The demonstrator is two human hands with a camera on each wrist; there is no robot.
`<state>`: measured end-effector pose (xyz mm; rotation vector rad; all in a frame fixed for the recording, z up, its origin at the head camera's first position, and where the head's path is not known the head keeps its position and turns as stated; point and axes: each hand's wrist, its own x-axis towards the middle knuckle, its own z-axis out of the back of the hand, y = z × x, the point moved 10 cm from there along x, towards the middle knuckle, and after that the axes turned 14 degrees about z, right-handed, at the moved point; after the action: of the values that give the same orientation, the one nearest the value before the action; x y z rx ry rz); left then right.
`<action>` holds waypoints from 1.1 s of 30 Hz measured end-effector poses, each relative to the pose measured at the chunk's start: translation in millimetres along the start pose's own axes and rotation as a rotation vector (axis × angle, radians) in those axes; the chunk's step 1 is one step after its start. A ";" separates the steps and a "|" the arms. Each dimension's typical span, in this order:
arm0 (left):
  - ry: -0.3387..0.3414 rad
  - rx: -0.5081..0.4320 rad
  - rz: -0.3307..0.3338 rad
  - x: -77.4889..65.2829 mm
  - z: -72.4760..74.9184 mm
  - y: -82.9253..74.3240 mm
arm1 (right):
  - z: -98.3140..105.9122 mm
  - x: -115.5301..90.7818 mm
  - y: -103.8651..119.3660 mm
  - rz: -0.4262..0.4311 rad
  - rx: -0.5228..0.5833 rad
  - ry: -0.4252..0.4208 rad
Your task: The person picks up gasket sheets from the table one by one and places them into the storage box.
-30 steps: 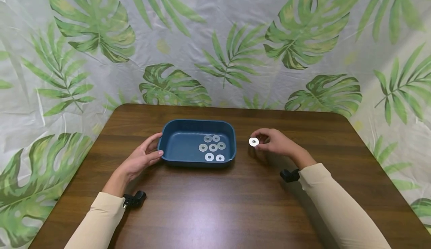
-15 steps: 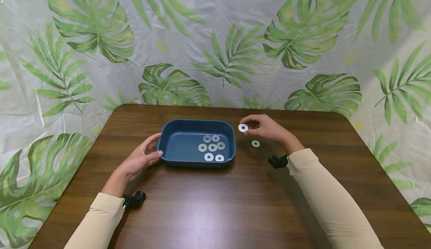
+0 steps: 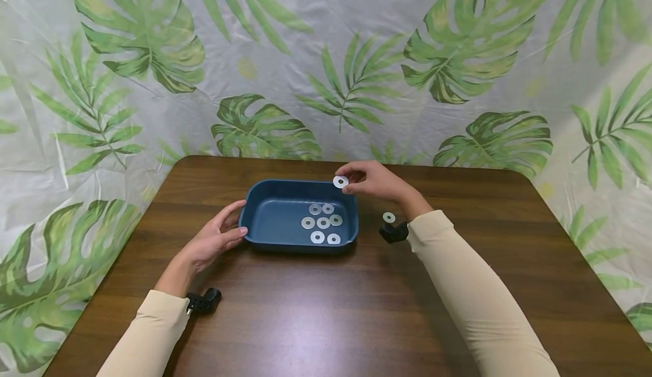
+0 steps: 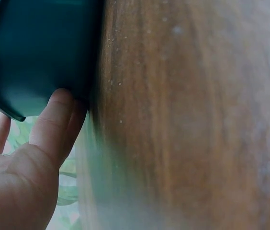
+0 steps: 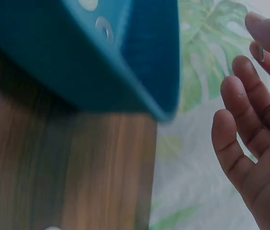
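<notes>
A blue rectangular tray (image 3: 272, 247) stands on the wooden table with several flat metal washers (image 3: 323, 223) on the right half of its floor. Against the tray's left end rests my left hand (image 3: 209, 245), its fairly straight fingers (image 4: 53, 120) touching the outer wall in the left wrist view. Over the tray's far right corner, my right hand (image 3: 382, 181) pinches a washer (image 3: 340, 181) between thumb and fingers. That washer shows only as a thin edge in the right wrist view, where the other fingers (image 5: 233, 96) spread loosely.
Another washer (image 3: 389, 217) lies on the table (image 3: 316, 309) right of the tray, beside the black camera (image 3: 394, 231) on the right wrist. A second camera (image 3: 205, 301) sits on the left wrist. A leaf-print cloth (image 3: 356, 71) hangs behind the table.
My right hand has carried its washer left and farther back, from beside the tray to over its far right corner. A washer on the table has come into view. The left hand stays put.
</notes>
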<state>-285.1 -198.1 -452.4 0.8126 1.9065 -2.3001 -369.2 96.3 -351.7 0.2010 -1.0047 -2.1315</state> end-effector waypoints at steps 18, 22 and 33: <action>0.001 -0.002 0.009 1.2 -4.0 5.6 | -53.6 46.4 13.8 0.016 0.027 0.082; 0.002 -0.003 0.010 2.5 -4.1 6.8 | -58.7 53.1 15.0 0.028 0.037 0.072; -0.012 -0.005 0.011 2.0 0.5 2.9 | -62.6 62.5 11.9 -0.005 -0.005 0.105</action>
<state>-285.9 -198.7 -455.9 0.8047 1.8976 -2.2876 -379.4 10.8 -375.2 0.3098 -0.9389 -2.1052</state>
